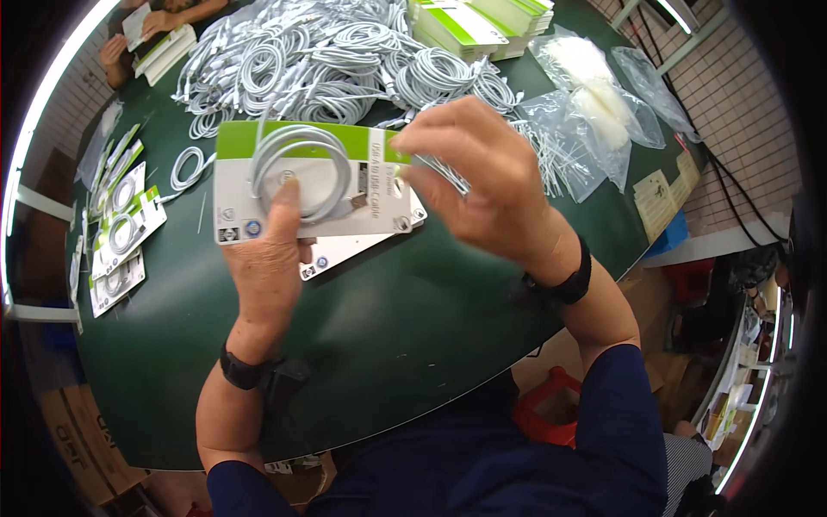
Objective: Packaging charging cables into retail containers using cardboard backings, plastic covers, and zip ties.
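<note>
My left hand [271, 250] grips a green-and-white packaging card [233, 177]. Its thumb presses a coiled white USB cable [338, 168] flat against the card's face, with the plug end near the card's lower right. At the card's right edge, my right hand [487, 177] is raised with fingers curled and thumb and index apart; nothing plainly shows gripped in them. Thin white ties [444, 172] show through the gap of that hand, but I cannot tell whether they lie in it or behind it. Beneath the held card lies another white card [357, 250], partly covered.
A big heap of coiled cables [301, 60] fills the table's far side, beside stacked cards [461, 30]. Loose white ties [547, 159] and clear plastic bags [594, 103] lie right. Carded cables [121, 233] line the left edge. Another person's hands [159, 21] hold cards at far left.
</note>
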Demonstrator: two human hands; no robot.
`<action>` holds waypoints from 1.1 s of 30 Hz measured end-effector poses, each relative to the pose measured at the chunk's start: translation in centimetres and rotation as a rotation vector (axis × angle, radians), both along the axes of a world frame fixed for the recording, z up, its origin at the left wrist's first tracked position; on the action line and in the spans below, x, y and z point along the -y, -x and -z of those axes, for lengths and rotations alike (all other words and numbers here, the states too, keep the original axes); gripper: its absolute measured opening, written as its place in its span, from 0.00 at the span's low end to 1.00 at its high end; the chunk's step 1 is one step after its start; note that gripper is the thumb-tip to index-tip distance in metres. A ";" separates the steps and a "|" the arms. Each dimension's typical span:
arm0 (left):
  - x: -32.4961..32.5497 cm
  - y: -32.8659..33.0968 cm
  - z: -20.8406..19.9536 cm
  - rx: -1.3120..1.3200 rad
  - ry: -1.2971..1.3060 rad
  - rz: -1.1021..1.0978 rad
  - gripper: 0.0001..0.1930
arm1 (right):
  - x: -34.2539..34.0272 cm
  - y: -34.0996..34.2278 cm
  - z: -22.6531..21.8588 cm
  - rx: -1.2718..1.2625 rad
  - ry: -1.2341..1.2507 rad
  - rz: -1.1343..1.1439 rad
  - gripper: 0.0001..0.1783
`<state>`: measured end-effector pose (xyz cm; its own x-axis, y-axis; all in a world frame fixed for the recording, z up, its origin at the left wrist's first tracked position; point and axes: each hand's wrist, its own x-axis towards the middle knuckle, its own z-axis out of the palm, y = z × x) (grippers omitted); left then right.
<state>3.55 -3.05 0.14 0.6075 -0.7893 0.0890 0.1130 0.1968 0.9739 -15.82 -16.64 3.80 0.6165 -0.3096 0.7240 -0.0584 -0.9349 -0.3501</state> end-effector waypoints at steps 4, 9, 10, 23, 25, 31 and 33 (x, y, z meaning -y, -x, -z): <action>0.3 -1.4 0.1 0.018 0.019 -0.078 0.12 | 3.7 1.7 0.3 -0.248 -0.155 0.198 0.11; 0.9 -2.2 1.6 -0.015 0.079 -0.131 0.13 | 5.3 2.6 5.9 -0.521 -0.250 0.350 0.09; 0.8 -2.5 1.7 -0.007 0.089 -0.133 0.13 | 5.2 2.5 6.9 -0.526 -0.257 0.357 0.09; 1.0 -2.0 2.6 -0.072 0.103 -0.164 0.17 | 5.6 1.6 8.9 -0.518 -0.210 0.387 0.09; 0.9 -1.6 2.3 -0.051 0.091 -0.160 0.17 | 5.6 1.7 8.1 -0.409 -0.272 0.355 0.08; -0.8 -1.6 3.0 0.072 -0.014 -0.100 0.17 | 6.7 2.7 7.3 -0.204 -0.526 0.315 0.05; -1.4 -1.3 3.6 0.181 -0.014 -0.093 0.17 | 7.0 2.7 6.4 -0.109 -0.699 0.295 0.04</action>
